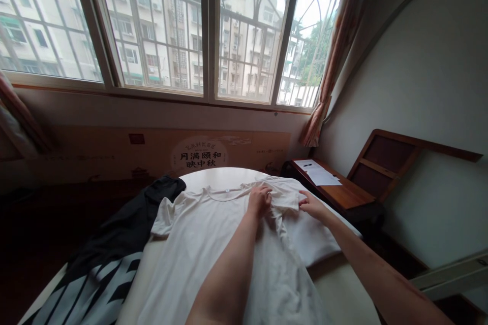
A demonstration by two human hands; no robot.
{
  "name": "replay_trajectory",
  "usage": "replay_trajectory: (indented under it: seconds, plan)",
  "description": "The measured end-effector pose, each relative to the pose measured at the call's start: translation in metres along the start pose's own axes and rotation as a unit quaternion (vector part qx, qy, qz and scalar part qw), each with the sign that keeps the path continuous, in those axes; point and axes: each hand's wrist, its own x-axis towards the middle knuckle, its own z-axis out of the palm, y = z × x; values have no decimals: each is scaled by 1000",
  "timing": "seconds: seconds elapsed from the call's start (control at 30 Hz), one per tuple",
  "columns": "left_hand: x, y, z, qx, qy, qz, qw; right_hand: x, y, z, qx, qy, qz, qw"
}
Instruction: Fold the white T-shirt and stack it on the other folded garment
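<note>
Item 1: white short-sleeved, round-necked cloth T-shirt (190, 244), lying spread from centre to bottom of frame on the white, curved-edged desk (213, 174), neckline towards the window. Sleeve at centre left laid outward; sleeve at centre right bunched near the hands.

Item 2: left hand (260, 200), at centre, resting on the shoulder of the T-shirt, fingers curled down; whether the grip is clenched on cloth cannot be told.

Item 3: right hand (314, 207), right of centre, at the hem of the right-hand sleeve; grip apparently a pinch of thumb and fingers on that edge.

Step in hand, as judged: arranging this sleeve. The next move seems to call for a light pull on the hem while the left hand steadies the shoulder.

Surroundings: flat, folded-looking white cloth (314, 241), partly under the sleeve, like in colour and easily caught up with it; black garment with pale grey print (118, 223), lower left, beside the opposite sleeve and limiting room there; brown wooden furniture top (354, 192) bearing white paper sheets (320, 172), right, apart from the work; tan printed panel (244, 148) below the barred window (244, 51), out of the way.
</note>
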Motion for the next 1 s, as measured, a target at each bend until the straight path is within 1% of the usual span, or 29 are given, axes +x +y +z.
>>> replay_trajectory:
  seconds: [0.07,0.17,0.23,0.33,0.4,0.47,0.57,0.7,0.77,0.83,0.9,0.93,1.0]
  plan:
    - [-1,0,2,7,-14,5,1000,-5,-1,3,-3,-29,-21,999]
    - [-3,-1,7,22,-34,7,999,-3,-8,9,-4,-20,-29,999]
    - [-4,-2,9,32,-46,7,998,6,-13,11,-8,-2,-11,1000]
    - [-5,-2,11,43,-56,2,997,26,-20,10,-26,17,39,999]
    - [-4,-2,12,48,-58,-1,997,40,-23,9,-47,19,65,997]
    - [-3,-1,12,51,-58,-4,997,51,-26,8,-67,14,75,995]
    - [-1,1,11,56,-55,-4,997,65,-32,11,-75,16,57,995]
    - [0,3,7,65,-47,-8,997,79,-36,16,-46,51,15,998]
    - [0,3,6,70,-52,-11,996,83,-35,16,-31,67,13,997]
    - [-2,4,7,76,-65,-12,995,85,-31,16,-21,77,28,996]
    - [-3,4,8,82,-83,-13,993,83,-27,16,-14,72,54,996]
    - [-4,4,9,86,-93,-16,992,81,-25,15,-10,59,67,996]
    - [-6,4,11,92,-110,-22,989,76,-22,13,0,15,87,996]
